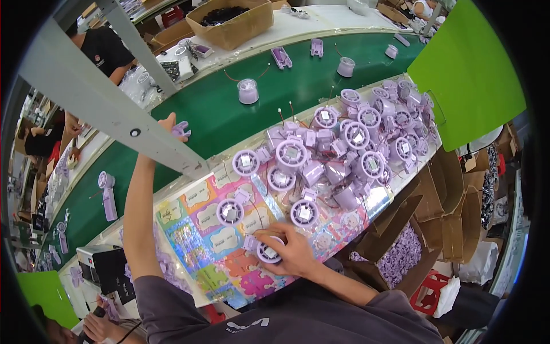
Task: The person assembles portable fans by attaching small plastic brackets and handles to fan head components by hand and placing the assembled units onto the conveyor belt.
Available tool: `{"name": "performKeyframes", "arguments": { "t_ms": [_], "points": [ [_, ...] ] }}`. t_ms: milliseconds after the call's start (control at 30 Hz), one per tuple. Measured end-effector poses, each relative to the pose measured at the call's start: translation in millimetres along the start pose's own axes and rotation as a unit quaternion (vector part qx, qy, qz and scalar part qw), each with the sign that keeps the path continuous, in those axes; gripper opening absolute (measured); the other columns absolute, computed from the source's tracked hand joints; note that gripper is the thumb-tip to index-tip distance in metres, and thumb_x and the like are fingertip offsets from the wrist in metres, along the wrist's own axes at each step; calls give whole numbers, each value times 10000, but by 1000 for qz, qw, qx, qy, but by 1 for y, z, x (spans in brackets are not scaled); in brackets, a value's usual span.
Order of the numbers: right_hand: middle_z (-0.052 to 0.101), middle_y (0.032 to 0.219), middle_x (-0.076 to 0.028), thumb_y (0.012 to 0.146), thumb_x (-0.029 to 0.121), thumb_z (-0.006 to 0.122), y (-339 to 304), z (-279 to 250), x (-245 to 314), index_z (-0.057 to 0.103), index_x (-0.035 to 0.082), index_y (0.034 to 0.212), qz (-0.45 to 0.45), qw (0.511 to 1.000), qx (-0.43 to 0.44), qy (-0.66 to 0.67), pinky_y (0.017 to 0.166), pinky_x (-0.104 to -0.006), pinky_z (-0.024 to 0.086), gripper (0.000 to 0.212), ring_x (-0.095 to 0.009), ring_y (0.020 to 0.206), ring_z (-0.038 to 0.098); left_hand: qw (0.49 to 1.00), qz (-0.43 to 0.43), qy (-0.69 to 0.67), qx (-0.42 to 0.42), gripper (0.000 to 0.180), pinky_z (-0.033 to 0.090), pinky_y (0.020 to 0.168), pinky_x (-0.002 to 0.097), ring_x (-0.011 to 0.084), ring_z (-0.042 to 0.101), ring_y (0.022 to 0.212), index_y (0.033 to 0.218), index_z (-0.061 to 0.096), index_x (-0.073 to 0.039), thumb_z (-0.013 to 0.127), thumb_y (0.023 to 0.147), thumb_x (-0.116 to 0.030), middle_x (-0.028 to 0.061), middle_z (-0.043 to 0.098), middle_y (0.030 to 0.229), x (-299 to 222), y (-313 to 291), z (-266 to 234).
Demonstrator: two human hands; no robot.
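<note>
My right hand [292,250] is closed around a lilac fan head [270,250], a round housing with a grille and a pale square at its centre, low over the colourful printed sheet [215,269]. Stretched out past a grey metal post, my left hand [167,122] is at the green belt, its fingers on a small lilac plastic part [181,131]. The post hides some of that hand. Two similar fan heads, one on the left [230,213] and one on the right [304,213], lie just beyond my right hand.
A big heap of lilac fan heads [358,135] with thin wires covers the bench's right side. The green conveyor belt [212,109] carries scattered lilac parts. The slanted metal post [114,109] crosses on the left. Cardboard boxes [444,229] stand at right; co-workers sit at left.
</note>
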State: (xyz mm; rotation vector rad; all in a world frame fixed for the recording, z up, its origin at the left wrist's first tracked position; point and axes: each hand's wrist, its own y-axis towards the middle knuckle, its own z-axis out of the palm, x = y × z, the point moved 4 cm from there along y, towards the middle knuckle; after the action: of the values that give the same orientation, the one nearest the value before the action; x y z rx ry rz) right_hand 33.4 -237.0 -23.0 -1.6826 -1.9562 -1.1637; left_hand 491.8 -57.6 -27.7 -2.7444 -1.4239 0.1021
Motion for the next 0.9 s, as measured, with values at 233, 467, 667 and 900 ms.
{"name": "performKeyframes", "arguments": {
  "t_ms": [233,467,667,900],
  "points": [
    [550,1300,-183,662,160,828,-12,-7,2,723,174,1191,-71,993,-77,-48,935,-449,523,540,-364,1146,576,994,-79,-15,80,629,535,891,443,379,684,1024,1183,689,-60,800,710,-458,203,726,1056,-33,-145,-65],
    [442,1398,-266,691,72,825,-19,3,0,693,182,1230,-31,999,-12,8,982,-434,516,566,-394,1215,552,967,49,-248,30,646,494,919,415,366,627,1060,1212,679,-88,874,698,-426,185,638,1079,-96,-275,-71],
    [527,1222,-187,647,-40,723,-11,-37,38,618,23,1180,-61,988,6,139,949,-407,502,546,-365,1125,573,961,24,-273,31,656,522,869,405,351,667,1006,1198,685,-53,876,691,-422,170,676,1061,-158,-334,-51],
    [540,1239,-169,663,-45,734,18,-35,63,622,51,1225,-152,974,62,155,949,-411,502,581,-360,1138,574,921,-1,-383,70,661,531,900,396,363,699,1017,1175,696,9,915,651,-329,220,720,1080,-191,-352,-51]
  ]
}}
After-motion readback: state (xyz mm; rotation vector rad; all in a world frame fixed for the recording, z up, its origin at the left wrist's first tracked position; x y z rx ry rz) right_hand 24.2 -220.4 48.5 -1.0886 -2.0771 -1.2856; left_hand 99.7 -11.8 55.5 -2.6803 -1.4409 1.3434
